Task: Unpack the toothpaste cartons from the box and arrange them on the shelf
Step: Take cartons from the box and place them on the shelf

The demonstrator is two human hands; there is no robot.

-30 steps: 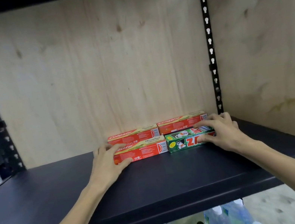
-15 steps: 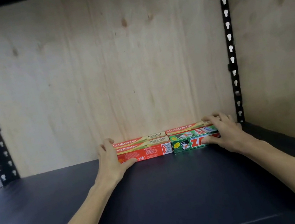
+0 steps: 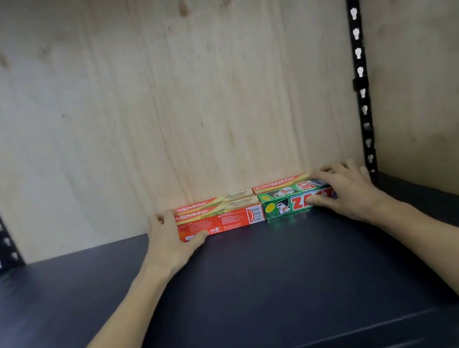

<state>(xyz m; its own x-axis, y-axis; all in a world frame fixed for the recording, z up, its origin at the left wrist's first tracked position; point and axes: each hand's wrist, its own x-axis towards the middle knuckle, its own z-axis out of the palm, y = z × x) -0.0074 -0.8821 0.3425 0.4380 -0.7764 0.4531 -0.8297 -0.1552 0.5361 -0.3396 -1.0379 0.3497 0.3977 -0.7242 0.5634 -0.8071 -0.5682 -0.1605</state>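
- Plywood panels form the back wall (image 3: 147, 96) and right side of a shelving bay; the black shelf (image 3: 273, 289) fills the lower half of the view, and two bare forearms reach across it to the back.
- Four toothpaste cartons lie flat against the back wall, at about 12 o'clock from the viewer — two rows, two cartons in each.
- Front row: a red Colgate carton (image 3: 224, 220) to the left, a green carton (image 3: 292, 204) touching its right end.
- Back row: a second red Colgate carton (image 3: 214, 201) behind the first, and a third (image 3: 280, 183) behind the green one, mostly hidden.
- Left hand (image 3: 169, 239) cups the left end of the front red carton, thumb along its front face, fingers curled round the end.
- Right hand (image 3: 344, 190) wraps the right end of the green carton, fingers over its top, thumb on the front.
- Judging by this, the two hands are pressing the block together and square to the wall — a tidying step, not a fresh placement.
- Done so far: four cartons shelved. Most of the shelf, from 9 o'clock round to 6 o'clock, carries no cartons.
- Box is out of view, so how many cartons remain cannot be told.
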